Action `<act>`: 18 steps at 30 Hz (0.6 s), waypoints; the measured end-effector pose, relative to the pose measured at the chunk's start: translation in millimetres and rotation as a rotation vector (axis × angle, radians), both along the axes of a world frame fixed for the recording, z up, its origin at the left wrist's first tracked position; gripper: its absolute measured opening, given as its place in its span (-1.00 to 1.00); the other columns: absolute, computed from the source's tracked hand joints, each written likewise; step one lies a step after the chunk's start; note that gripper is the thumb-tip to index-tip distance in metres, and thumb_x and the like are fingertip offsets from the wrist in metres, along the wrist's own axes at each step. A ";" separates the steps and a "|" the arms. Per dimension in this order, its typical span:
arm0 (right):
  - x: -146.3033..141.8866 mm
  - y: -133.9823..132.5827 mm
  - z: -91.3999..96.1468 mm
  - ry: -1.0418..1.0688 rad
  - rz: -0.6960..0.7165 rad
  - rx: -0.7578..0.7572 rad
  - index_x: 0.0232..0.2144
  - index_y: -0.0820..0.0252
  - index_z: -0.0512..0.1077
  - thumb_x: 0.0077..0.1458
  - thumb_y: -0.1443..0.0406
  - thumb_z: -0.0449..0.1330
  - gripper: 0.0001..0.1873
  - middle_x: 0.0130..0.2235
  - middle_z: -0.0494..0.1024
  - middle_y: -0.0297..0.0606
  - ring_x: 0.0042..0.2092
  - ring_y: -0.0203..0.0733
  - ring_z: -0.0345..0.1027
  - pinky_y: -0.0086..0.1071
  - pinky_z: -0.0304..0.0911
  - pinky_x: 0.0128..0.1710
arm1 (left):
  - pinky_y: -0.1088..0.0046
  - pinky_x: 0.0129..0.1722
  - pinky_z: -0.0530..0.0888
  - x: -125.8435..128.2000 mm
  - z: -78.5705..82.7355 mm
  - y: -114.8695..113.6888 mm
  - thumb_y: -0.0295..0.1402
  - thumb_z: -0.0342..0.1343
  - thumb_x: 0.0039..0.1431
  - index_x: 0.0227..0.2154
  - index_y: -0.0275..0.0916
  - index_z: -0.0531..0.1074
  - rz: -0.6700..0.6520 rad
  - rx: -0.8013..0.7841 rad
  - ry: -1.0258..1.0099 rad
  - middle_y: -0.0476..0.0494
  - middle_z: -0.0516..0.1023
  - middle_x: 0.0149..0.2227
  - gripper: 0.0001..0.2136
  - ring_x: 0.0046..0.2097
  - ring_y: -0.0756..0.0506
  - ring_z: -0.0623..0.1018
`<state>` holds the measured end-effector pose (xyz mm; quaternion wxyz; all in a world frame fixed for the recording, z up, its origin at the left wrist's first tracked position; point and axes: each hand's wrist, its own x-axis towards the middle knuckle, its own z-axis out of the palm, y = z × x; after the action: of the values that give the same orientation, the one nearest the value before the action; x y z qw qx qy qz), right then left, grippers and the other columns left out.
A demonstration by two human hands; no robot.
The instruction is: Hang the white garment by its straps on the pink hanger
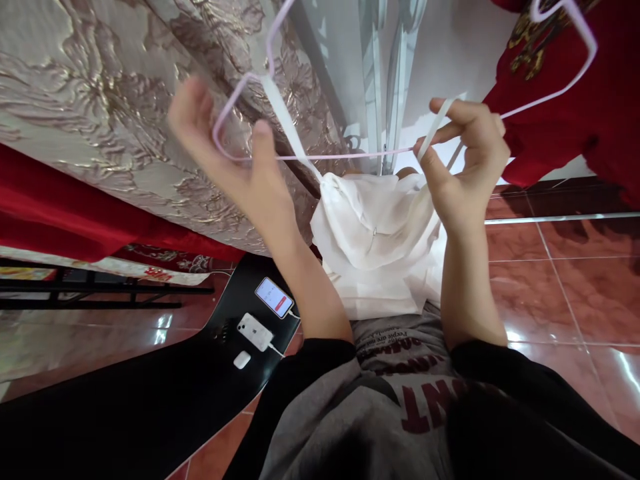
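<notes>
Phones (255, 332) on black bench (150, 400); left hand (247, 181) spread at hanger (345, 157), right hand (467, 177) pinching strap (436, 127).

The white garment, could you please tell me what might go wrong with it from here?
The right strap is held in the right hand, so it could slip and the white garment might sag. The left strap hangs at a bend in the lilac hanger and could slide if that tilts.
</notes>
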<state>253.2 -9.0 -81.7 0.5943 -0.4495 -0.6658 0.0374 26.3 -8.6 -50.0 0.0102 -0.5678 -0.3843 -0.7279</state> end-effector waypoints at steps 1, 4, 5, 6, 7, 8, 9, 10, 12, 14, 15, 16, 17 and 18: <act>-1.7 -0.2 -0.4 0.001 0.005 -0.005 -0.08 -0.02 0.32 0.07 0.12 0.13 -0.66 -0.33 0.48 -0.40 -0.13 -0.21 0.29 -0.11 0.03 0.07 | 0.29 0.11 0.26 1.9 -11.8 1.7 -0.60 0.11 0.09 -0.11 -0.19 0.23 0.048 0.016 -0.219 -0.10 0.28 -0.02 -0.67 0.07 -0.11 0.31; -5.3 -1.7 -1.2 -0.008 0.013 -0.008 -0.08 -0.02 0.32 0.08 0.14 0.13 -0.68 -0.32 0.49 -0.42 -0.13 -0.22 0.30 -0.09 0.04 0.07 | 0.25 -0.03 0.38 17.6 -35.5 4.3 -0.36 -0.07 0.29 -0.13 -0.20 0.22 -0.127 -0.279 -0.526 -0.17 0.37 -0.07 -0.87 -0.07 -0.12 0.45; -6.1 -2.6 -1.3 -0.012 0.010 -0.011 -0.09 -0.03 0.32 0.08 0.15 0.13 -0.69 -0.31 0.49 -0.42 -0.11 -0.21 0.30 -0.08 0.05 0.08 | 0.27 -0.07 0.40 25.6 -38.1 4.3 -0.34 -0.12 0.32 -0.17 -0.21 0.25 -0.220 -0.345 -0.520 -0.18 0.41 -0.12 -0.89 -0.12 -0.11 0.47; -6.8 -3.4 -1.5 -0.013 0.007 -0.009 -0.09 -0.04 0.32 0.08 0.15 0.13 -0.69 -0.31 0.49 -0.42 -0.10 -0.21 0.31 -0.07 0.06 0.09 | 0.31 -0.10 0.42 34.0 -38.6 3.9 -0.34 -0.16 0.34 -0.24 -0.21 0.26 -0.300 -0.370 -0.489 -0.17 0.45 -0.18 -0.87 -0.16 -0.10 0.49; -7.4 -4.2 -1.8 -0.014 0.006 -0.006 -0.09 -0.05 0.33 0.08 0.14 0.13 -0.69 -0.30 0.49 -0.42 -0.10 -0.21 0.31 -0.06 0.06 0.11 | 0.33 -0.11 0.42 41.9 -37.5 3.4 -0.36 -0.19 0.36 -0.26 -0.20 0.26 -0.365 -0.366 -0.467 -0.16 0.47 -0.23 -0.86 -0.18 -0.09 0.50; -7.9 -4.6 -2.0 -0.013 0.012 0.001 -0.09 -0.05 0.33 0.07 0.14 0.14 -0.68 -0.28 0.48 -0.41 -0.10 -0.21 0.31 -0.05 0.08 0.12 | 0.35 -0.12 0.43 48.5 -35.7 2.8 -0.37 -0.21 0.37 -0.28 -0.18 0.24 -0.396 -0.345 -0.459 -0.13 0.48 -0.28 -0.85 -0.21 -0.08 0.51; -8.1 -4.6 -2.3 -0.006 0.028 0.014 -0.08 -0.05 0.33 0.06 0.14 0.15 -0.67 -0.25 0.48 -0.39 -0.09 -0.21 0.32 -0.05 0.10 0.13 | 0.36 -0.12 0.43 53.3 -33.8 2.1 -0.39 -0.23 0.37 -0.29 -0.17 0.22 -0.420 -0.323 -0.450 -0.11 0.48 -0.32 -0.85 -0.23 -0.07 0.52; -7.7 -4.0 -2.6 0.017 0.051 0.043 -0.08 -0.03 0.33 0.06 0.15 0.16 -0.66 -0.21 0.47 -0.37 -0.09 -0.21 0.33 -0.06 0.14 0.13 | 0.35 -0.12 0.44 55.9 -32.3 1.5 -0.39 -0.24 0.38 -0.30 -0.16 0.20 -0.437 -0.308 -0.445 -0.09 0.48 -0.34 -0.85 -0.25 -0.07 0.53; -2.6 -1.1 -3.3 0.114 0.086 0.166 -0.08 0.01 0.35 0.04 0.20 0.18 -0.66 -0.16 0.44 -0.32 -0.11 -0.23 0.36 -0.14 0.26 0.04 | 0.34 -0.15 0.45 54.9 -31.2 0.4 -0.38 -0.22 0.38 -0.32 -0.17 0.20 -0.472 -0.296 -0.436 -0.07 0.48 -0.37 -0.85 -0.29 -0.08 0.53; 12.1 2.9 -4.2 0.238 0.064 0.334 -0.11 0.02 0.38 0.01 0.28 0.20 -0.67 -0.16 0.43 -0.34 -0.13 -0.28 0.37 -0.27 0.33 -0.08 | 0.35 -0.21 0.45 49.2 -31.7 -0.6 -0.36 -0.18 0.37 -0.32 -0.16 0.22 -0.504 -0.296 -0.446 -0.07 0.47 -0.38 -0.86 -0.34 -0.09 0.52; 23.8 4.8 -4.5 0.284 0.037 0.411 -0.13 0.00 0.39 0.01 0.33 0.20 -0.68 -0.16 0.43 -0.39 -0.11 -0.31 0.36 -0.32 0.33 -0.08 | 0.36 -0.23 0.44 46.0 -32.0 -1.1 -0.35 -0.17 0.36 -0.32 -0.14 0.23 -0.509 -0.299 -0.455 -0.07 0.47 -0.39 -0.86 -0.36 -0.09 0.51; 38.4 6.6 -4.7 0.309 0.005 0.463 -0.14 -0.04 0.40 0.01 0.36 0.19 -0.67 -0.16 0.44 -0.45 -0.07 -0.35 0.35 -0.35 0.31 -0.05 | 0.37 -0.26 0.44 43.4 -31.9 -1.6 -0.34 -0.16 0.35 -0.33 -0.13 0.24 -0.510 -0.305 -0.462 -0.07 0.47 -0.40 -0.86 -0.38 -0.09 0.50; 54.9 8.0 -4.4 0.330 -0.021 0.493 -0.13 -0.08 0.39 0.03 0.39 0.15 -0.66 -0.13 0.43 -0.54 0.00 -0.39 0.32 -0.37 0.25 0.06 | 0.38 -0.28 0.43 41.6 -31.6 -2.0 -0.34 -0.17 0.35 -0.33 -0.12 0.25 -0.511 -0.310 -0.467 -0.07 0.46 -0.41 -0.85 -0.39 -0.09 0.50; 72.4 9.1 -3.3 0.326 -0.038 0.487 -0.12 -0.11 0.38 0.04 0.40 0.13 -0.64 -0.10 0.43 -0.61 0.05 -0.41 0.29 -0.38 0.18 0.14 | 0.39 -0.30 0.43 40.7 -31.1 -2.4 -0.35 -0.17 0.35 -0.34 -0.12 0.25 -0.517 -0.315 -0.469 -0.07 0.46 -0.42 -0.85 -0.39 -0.09 0.49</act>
<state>325.6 0.1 -85.0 0.7844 -0.2941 -0.5425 -0.0627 67.0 -11.1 -81.0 -0.3491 -0.4586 -0.3274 -0.7487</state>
